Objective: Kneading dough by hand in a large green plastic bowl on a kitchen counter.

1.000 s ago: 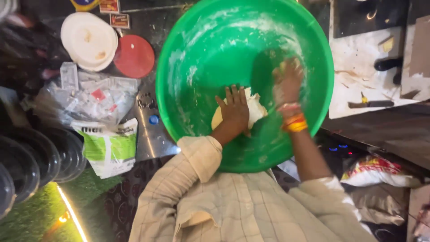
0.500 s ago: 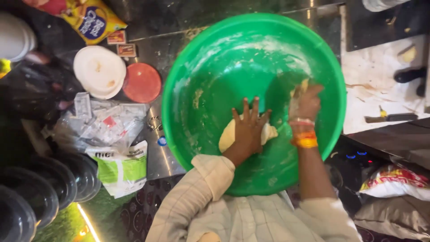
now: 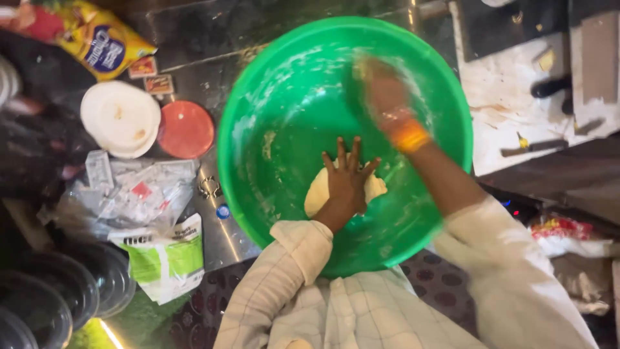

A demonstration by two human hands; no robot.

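Note:
A big green plastic basin (image 3: 258, 123) smeared with flour fills the middle of the head view. A pale lump of dough (image 3: 314, 194) lies on its near floor. My left hand (image 3: 345, 178) presses flat on the dough with fingers spread. My right hand (image 3: 381, 87) is blurred, raised toward the far side of the basin, floury, with an orange band at the wrist; whether its fingers hold anything is unclear. Both arms wear a light checked shirt with the sleeves rolled.
Left of the basin on the steel counter lie a red lid (image 3: 186, 129), white plates (image 3: 121, 118), a yellow snack bag (image 3: 97, 42), crumpled plastic packets (image 3: 135, 194) and a white-green bag (image 3: 168, 258). Dark stacked bowls (image 3: 51, 297) stand at lower left. A stained white surface (image 3: 516, 97) is at right.
My right hand has lifted away from the dough side toward the far wall of the basin. My left hand stays pressed on the dough. The view has shifted, so the basin sits lower.

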